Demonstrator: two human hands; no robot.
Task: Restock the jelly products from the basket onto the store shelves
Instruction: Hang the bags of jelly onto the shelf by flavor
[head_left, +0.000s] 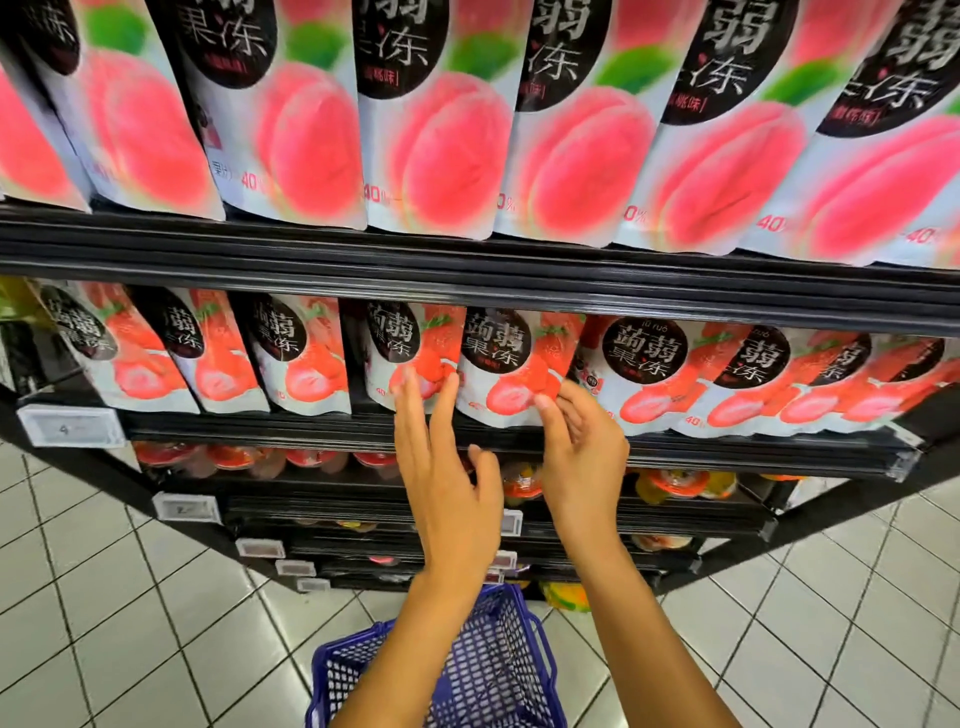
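Note:
A row of strawberry jelly pouches (506, 364) stands on the second shelf (311, 423). My left hand (447, 467) is stretched out flat, its fingertips touching the lower edge of one pouch (410, 353). My right hand (582, 452) has its fingers curled against the bottom of the neighbouring pouch, pinching its lower edge. Below my forearms, a blue mesh basket (498, 670) sits on the floor; the visible part holds nothing.
Peach jelly pouches (447, 130) fill the top shelf. Lower shelves hold jelly cups with red lids (234, 457) and orange ones (675, 483). White price tags (70, 426) hang at the shelf's left edges. White floor tiles surround the rack.

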